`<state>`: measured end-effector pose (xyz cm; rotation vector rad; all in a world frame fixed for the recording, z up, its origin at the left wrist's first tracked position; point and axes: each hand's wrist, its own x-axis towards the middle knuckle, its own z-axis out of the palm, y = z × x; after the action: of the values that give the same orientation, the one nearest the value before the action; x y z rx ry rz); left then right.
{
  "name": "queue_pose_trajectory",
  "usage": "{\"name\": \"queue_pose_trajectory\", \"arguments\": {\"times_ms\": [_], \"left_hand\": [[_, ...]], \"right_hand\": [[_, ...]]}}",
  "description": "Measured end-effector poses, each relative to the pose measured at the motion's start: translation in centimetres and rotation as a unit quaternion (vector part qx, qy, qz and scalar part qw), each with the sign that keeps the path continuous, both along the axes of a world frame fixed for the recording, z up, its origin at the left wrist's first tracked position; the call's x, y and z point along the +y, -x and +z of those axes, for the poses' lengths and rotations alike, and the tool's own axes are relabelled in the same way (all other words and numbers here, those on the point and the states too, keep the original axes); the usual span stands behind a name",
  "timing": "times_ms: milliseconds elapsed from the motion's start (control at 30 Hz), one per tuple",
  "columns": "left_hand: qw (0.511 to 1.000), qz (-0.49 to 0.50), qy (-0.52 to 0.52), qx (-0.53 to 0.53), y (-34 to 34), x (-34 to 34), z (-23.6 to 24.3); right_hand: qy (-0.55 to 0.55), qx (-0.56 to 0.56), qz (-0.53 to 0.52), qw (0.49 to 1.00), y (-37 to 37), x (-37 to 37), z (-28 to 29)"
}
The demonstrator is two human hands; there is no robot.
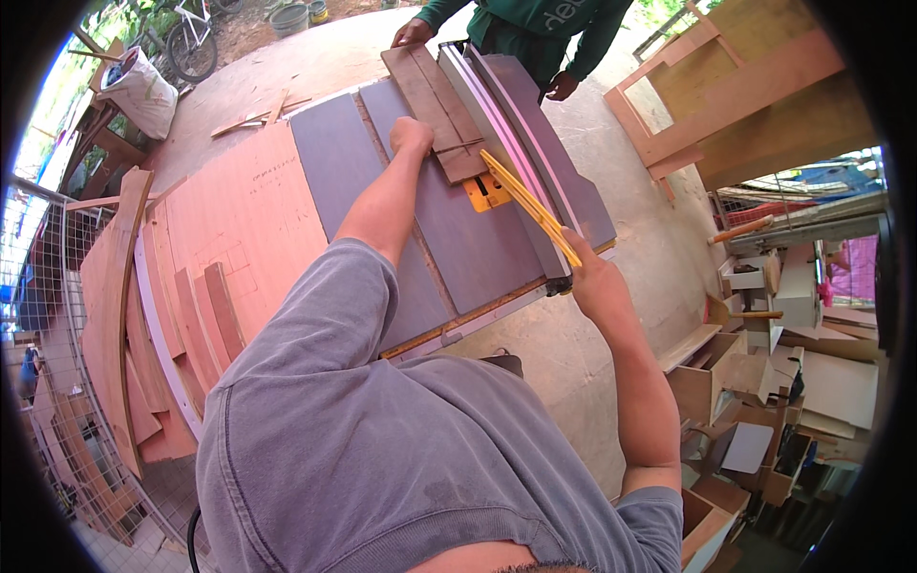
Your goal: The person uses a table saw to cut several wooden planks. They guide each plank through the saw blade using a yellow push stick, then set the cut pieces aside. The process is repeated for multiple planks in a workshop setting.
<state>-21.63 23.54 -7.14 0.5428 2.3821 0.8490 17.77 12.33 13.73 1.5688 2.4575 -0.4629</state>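
Observation:
A brown wooden board (437,110) lies on the grey table saw (382,277), beside the long metal fence (511,143). A dark line runs along its length. My left hand (412,137) is closed in a fist at the board's left edge; its fingertips are hidden. In my right hand (597,284) is a yellow push stick (535,212), its far tip at the board's near right corner. Just there, a yellow throat plate (487,194) with a dark slot shows in the saw table. No blade can be made out.
Across the saw, a co-worker in green (535,33) has one hand (413,32) on the board's far end. A plywood side table (258,210) joins the saw on the left, with wood strips (224,310) on it. Wooden boxes and offcuts (735,392) are piled at right.

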Motion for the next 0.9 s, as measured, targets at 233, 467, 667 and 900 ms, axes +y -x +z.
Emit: {"name": "queue_pose_trajectory", "arguments": {"times_ms": [233, 467, 667, 900], "left_hand": [[1.0, 0.003, -0.007, 0.007, 0.5, 0.4, -0.6], [1.0, -0.008, -0.01, 0.016, 0.8, 0.5, -0.5], [1.0, 0.001, -0.011, 0.018, 1.1, 0.8, -0.6], [1.0, -0.007, -0.021, 0.017, 1.8, 1.4, -1.3]], "right_hand": [[-0.001, 0.008, 0.0, 1.0, 0.4, 0.1, 0.1], [-0.009, 0.018, 0.011, 1.0, 0.5, 0.4, -0.2], [-0.01, 0.027, 0.013, 0.999, 0.7, 0.6, -0.4], [-0.013, 0.027, 0.014, 0.999, 1.1, 1.0, -0.4]]}}
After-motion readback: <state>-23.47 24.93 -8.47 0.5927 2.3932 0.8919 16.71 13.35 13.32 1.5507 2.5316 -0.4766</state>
